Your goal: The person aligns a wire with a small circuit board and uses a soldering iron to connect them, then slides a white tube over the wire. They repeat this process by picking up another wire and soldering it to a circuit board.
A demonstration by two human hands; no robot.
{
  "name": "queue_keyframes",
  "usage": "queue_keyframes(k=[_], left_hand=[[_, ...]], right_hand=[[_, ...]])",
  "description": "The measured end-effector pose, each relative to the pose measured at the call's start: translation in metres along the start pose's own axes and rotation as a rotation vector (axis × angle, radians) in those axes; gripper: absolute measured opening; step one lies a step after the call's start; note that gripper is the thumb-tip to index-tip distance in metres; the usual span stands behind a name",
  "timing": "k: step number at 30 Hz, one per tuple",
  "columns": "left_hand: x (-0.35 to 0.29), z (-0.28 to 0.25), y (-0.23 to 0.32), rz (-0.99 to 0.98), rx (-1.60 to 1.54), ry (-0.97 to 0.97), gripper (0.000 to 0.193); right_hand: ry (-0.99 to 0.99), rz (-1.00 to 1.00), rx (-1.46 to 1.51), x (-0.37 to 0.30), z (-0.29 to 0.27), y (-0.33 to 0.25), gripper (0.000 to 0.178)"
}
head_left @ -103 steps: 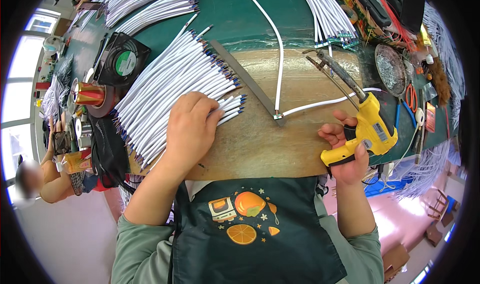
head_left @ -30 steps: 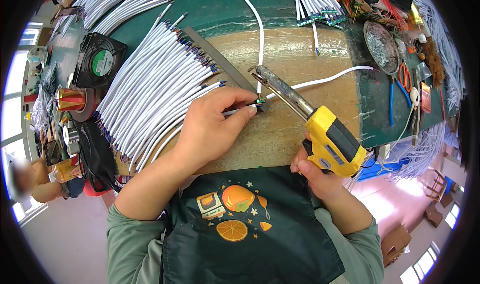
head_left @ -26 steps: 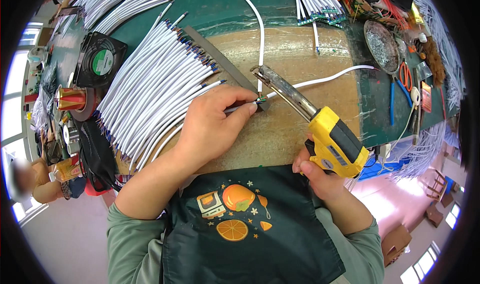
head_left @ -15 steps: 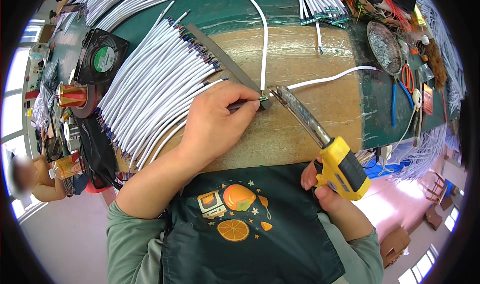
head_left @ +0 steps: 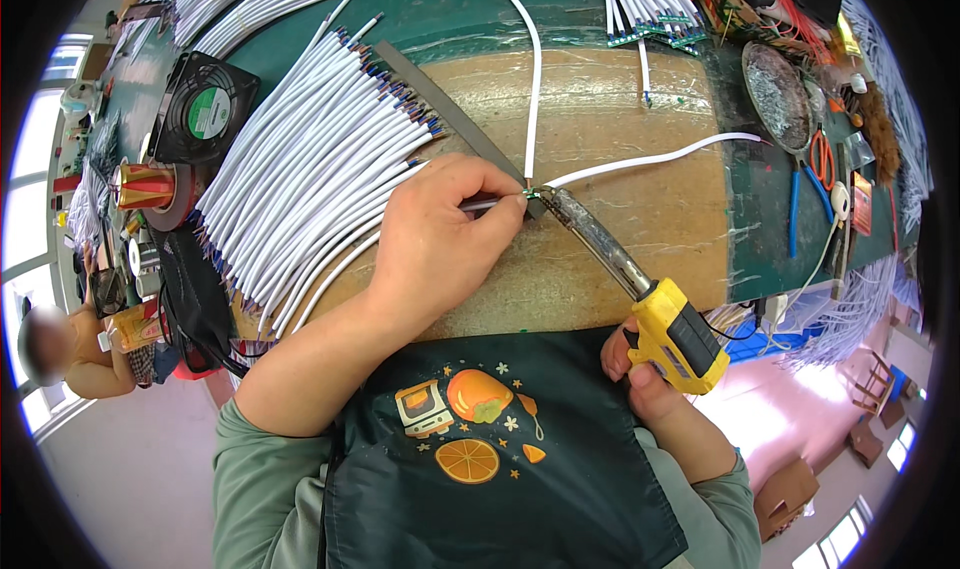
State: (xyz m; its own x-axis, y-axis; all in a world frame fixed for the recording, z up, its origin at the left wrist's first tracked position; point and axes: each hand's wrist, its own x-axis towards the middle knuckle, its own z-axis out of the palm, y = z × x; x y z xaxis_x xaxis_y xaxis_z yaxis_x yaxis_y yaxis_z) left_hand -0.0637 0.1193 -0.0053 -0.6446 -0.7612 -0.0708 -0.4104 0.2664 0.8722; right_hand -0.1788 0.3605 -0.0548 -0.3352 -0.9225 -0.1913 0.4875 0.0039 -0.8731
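My left hand point(head_left: 440, 234) is closed in a pinch; a pale length of cable point(head_left: 482, 206) shows between its finger and thumb. Right at the fingertips sits a tiny green circuit board point(head_left: 532, 195), partly hidden. One white cable point(head_left: 533, 79) runs from the board toward the far edge, and another white cable point(head_left: 650, 159) bends off to the right. My right hand point(head_left: 640, 369) grips a yellow and black soldering gun point(head_left: 680, 334), whose dark tip touches or nearly touches the board. Beneath the board lies the end of a grey metal bar point(head_left: 450, 114).
Many white cables point(head_left: 310, 189) lie in rows on the left, beside a black fan point(head_left: 205, 109) and a spool point(head_left: 145, 189). More cables with green boards point(head_left: 655, 19) are at the back. A metal dish point(head_left: 775, 99) and orange-handled scissors point(head_left: 821, 157) are on the right. Another person point(head_left: 95, 354) sits far left.
The soldering gun has shifted slightly left and down, bringing its tip onto or close to the board. My left hand has moved a little right, still pinching.
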Motion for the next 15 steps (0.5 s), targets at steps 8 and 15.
queue_keyframes(k=[8,15], left_hand=[[-0.0013,0.0023,0.0017,-0.010,-0.027,0.027,0.008],[-0.0016,0.0032,0.0002,-0.025,-0.060,0.019,0.007]], right_hand=[[-0.015,0.011,0.059,0.0036,0.0027,-0.0014,0.033],[0.021,0.041,0.010,0.0038,0.0018,-0.0014,0.033]])
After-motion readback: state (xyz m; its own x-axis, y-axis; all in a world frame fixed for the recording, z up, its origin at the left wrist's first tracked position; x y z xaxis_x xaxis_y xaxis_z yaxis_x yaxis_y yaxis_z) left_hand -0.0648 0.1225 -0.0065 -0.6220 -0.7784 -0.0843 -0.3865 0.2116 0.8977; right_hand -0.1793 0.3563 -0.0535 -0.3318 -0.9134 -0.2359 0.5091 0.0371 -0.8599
